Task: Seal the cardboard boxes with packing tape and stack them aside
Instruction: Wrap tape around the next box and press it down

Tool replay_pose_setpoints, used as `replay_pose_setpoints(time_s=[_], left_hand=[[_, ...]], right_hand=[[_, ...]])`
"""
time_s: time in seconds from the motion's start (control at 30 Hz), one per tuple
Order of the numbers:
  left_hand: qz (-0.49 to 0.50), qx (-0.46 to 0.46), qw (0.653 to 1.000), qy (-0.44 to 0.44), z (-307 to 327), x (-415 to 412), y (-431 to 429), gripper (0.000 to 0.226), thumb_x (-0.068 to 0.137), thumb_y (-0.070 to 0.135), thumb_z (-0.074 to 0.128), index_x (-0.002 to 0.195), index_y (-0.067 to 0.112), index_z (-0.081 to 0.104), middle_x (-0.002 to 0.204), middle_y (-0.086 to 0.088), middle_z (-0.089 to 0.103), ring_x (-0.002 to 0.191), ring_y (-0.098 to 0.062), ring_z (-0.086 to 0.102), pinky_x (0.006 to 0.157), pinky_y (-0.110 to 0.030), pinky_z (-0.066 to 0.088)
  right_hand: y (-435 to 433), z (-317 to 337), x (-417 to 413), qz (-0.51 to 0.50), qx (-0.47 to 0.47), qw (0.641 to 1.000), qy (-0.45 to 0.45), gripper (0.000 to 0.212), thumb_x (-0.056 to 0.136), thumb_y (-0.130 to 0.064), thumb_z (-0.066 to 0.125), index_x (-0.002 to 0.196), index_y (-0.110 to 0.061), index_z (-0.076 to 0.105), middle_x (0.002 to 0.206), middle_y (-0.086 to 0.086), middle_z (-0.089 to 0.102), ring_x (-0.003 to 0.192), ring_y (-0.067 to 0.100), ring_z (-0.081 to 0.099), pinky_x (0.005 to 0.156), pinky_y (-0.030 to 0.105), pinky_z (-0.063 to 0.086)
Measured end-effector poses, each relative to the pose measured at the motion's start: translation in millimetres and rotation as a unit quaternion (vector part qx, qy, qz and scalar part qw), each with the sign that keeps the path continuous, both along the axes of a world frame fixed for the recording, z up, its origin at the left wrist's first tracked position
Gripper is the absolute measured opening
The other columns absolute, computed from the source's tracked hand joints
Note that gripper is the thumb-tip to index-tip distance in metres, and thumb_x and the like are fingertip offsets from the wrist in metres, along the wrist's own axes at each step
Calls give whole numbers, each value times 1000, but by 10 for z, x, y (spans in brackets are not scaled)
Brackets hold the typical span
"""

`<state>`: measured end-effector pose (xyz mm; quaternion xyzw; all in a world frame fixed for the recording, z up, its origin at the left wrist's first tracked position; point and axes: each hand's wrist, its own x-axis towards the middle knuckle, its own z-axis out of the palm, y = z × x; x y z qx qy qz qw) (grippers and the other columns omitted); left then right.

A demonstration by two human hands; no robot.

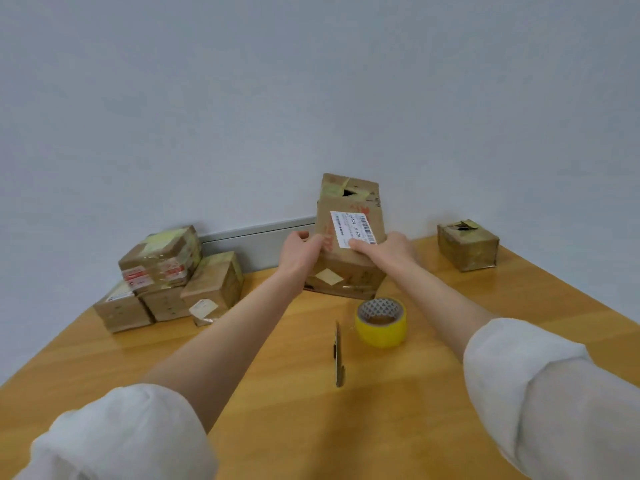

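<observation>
Two cardboard boxes stand stacked at the table's far middle. The upper box (353, 209) has a white barcode label on its front and a dark gap in its taped top. It sits on a lower box (341, 277). My left hand (299, 252) grips the upper box's left lower edge, and my right hand (384, 249) grips its right lower part, fingers over the label. A yellow roll of packing tape (381, 323) lies in front of the stack. A utility knife (338, 355) lies left of the roll.
A pile of several taped boxes (166, 275) stands at the table's far left. One small box (467, 244) with a torn top sits at the far right. The wooden table (311, 410) meets a grey wall behind.
</observation>
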<state>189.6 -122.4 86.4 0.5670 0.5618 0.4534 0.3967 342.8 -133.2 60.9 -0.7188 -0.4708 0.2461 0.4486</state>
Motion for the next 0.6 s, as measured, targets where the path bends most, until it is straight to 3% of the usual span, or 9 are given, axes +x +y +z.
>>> replay_pose_setpoints(time_s=[0.1,0.17,0.33,0.4,0.47,0.53,0.6], left_hand=[[-7,-29,998,47,-33,-547,-201,43,86,30,65,124,14,56,104,-5,65,88,-20,63,59,-30,50],[-14,-63,995,79,-111,-919,-304,57,85,37,69,133,13,49,108,-7,65,91,-22,65,68,-36,56],[-26,-146,979,142,-367,-1770,-485,54,81,35,73,126,15,51,111,-7,63,98,-22,64,83,-41,57],[-31,-177,973,145,-481,-2004,-539,49,81,32,74,121,15,52,110,-7,63,97,-22,65,82,-40,58],[-37,-203,967,150,-575,-2159,-578,46,81,31,74,117,13,52,109,-6,63,95,-20,65,73,-34,59],[-43,-203,966,156,-624,-2240,-588,40,82,33,73,111,13,54,107,-5,64,90,-17,66,64,-30,58],[-41,-194,967,162,-630,-2249,-578,36,85,35,70,107,12,53,103,-5,65,85,-17,68,57,-28,58]], right_hand=[[-160,6,-396,50,-21,998,-23,80,65,-62,75,122,-12,49,117,5,61,102,24,60,81,40,53],[-250,-32,-653,104,-45,993,-42,77,64,-60,78,118,-11,53,111,5,63,97,24,63,80,42,56],[-434,-266,-1241,197,-82,973,-92,52,70,-48,79,104,-12,62,93,2,68,73,15,67,60,31,58],[-474,-383,-1443,213,-94,967,-106,45,72,-44,79,98,-11,62,88,2,68,70,16,68,63,32,59],[-501,-465,-1583,226,-98,960,-134,39,74,-43,77,91,-14,58,83,-3,64,67,12,63,54,28,52],[-511,-489,-1651,231,-84,952,-184,38,77,-45,74,97,-21,53,88,-8,55,73,8,53,49,23,36],[-494,-474,-1682,240,-68,942,-226,50,79,-46,71,121,-26,51,110,-4,55,89,12,52,54,23,34]])
